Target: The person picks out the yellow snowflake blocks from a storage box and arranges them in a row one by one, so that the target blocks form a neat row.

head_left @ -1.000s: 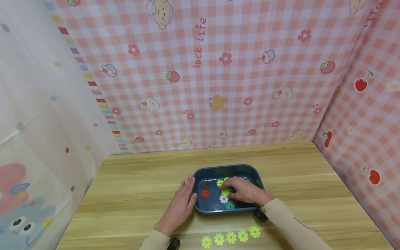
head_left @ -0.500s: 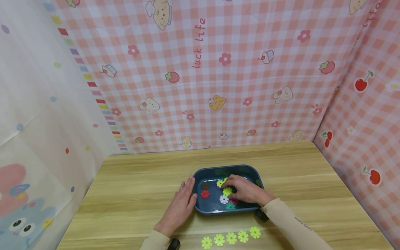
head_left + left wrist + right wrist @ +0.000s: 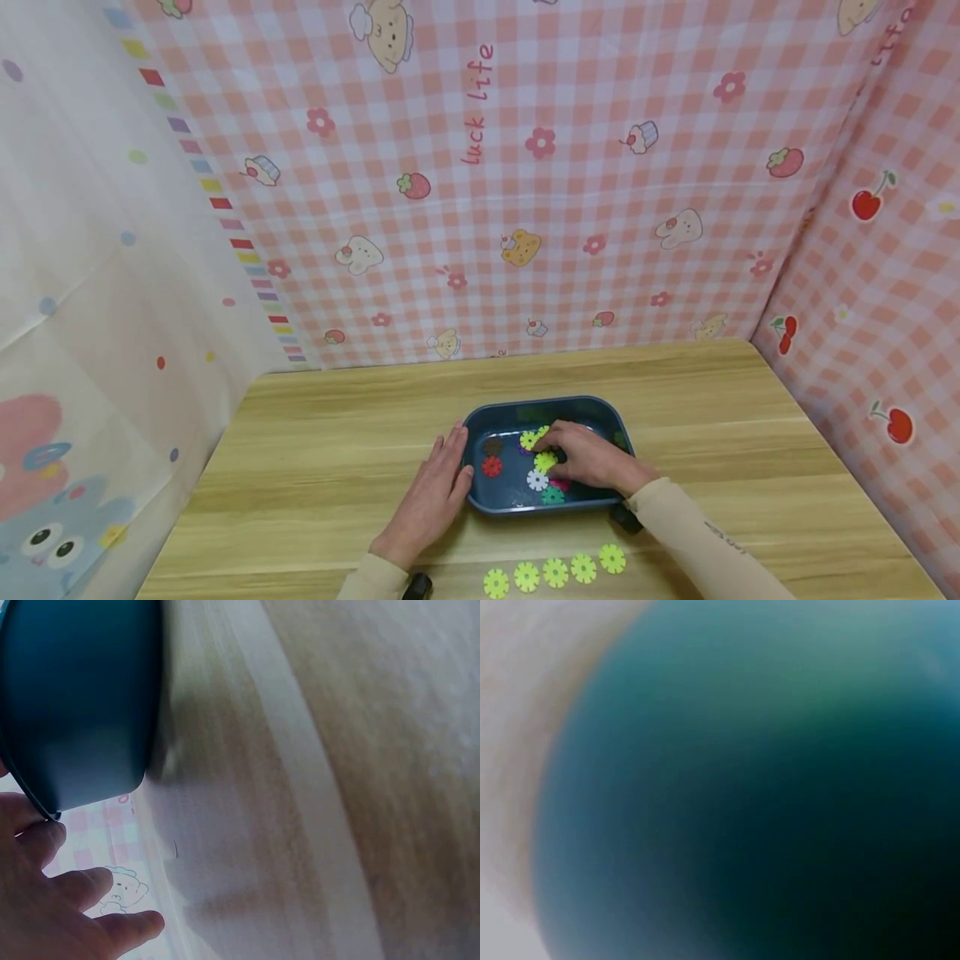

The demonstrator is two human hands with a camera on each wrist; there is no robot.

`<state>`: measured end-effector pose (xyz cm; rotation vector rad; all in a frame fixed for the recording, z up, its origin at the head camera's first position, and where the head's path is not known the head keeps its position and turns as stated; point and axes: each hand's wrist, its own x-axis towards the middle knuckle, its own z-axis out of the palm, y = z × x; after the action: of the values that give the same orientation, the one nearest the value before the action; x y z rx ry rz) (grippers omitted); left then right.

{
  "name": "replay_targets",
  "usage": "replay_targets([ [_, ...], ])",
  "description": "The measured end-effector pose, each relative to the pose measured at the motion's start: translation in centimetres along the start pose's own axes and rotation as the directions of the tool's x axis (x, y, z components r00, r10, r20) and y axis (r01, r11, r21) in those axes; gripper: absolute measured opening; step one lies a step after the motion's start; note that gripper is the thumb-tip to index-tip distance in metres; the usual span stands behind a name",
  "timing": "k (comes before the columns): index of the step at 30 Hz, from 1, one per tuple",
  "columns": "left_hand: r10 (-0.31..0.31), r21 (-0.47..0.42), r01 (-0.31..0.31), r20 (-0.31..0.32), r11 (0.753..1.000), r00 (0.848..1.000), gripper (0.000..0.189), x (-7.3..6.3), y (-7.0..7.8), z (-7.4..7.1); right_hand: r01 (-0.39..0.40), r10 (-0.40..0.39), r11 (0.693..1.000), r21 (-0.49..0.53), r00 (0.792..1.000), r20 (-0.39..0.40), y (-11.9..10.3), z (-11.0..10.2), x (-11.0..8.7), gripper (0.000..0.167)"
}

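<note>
A dark blue tray (image 3: 513, 503) holds several notched snowflake discs: a red disc (image 3: 491, 466), a brown disc (image 3: 492, 447), a white disc (image 3: 537, 479), a green disc (image 3: 553, 496) and yellow-green ones. With straight fingers, my left hand (image 3: 431, 492) rests along the tray's left rim; in the left wrist view its fingertips (image 3: 52, 832) are right at the edge. My right hand (image 3: 588, 457) reaches into the tray, index finger and thumb bent at either side of a yellow-green disc (image 3: 545, 462); I cannot tell if they pinch it. The right wrist view is blurred, filled by the tray wall (image 3: 667, 787).
Several yellow-green discs (image 3: 556, 572) lie in a row on the wooden table (image 3: 315, 467) in front of the tray. A pink checked cloth (image 3: 480, 292) hangs behind the table, with more printed cloth at both sides.
My right hand's fingers shift slightly among the discs, and the yellow-green disc near the thumb moves a little. The left hand and the row of discs stay put.
</note>
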<state>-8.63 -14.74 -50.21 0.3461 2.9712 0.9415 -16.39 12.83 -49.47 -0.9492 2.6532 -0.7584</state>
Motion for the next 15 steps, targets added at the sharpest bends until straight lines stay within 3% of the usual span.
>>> replay_targets([
  [15,-0.012,-0.001,0.012,0.002,1.0,1.0,0.06,0.07,0.09,-0.01,-0.054,0.054,0.999,0.003,0.998,-0.011,-0.12,0.05,0.01,0.031],
])
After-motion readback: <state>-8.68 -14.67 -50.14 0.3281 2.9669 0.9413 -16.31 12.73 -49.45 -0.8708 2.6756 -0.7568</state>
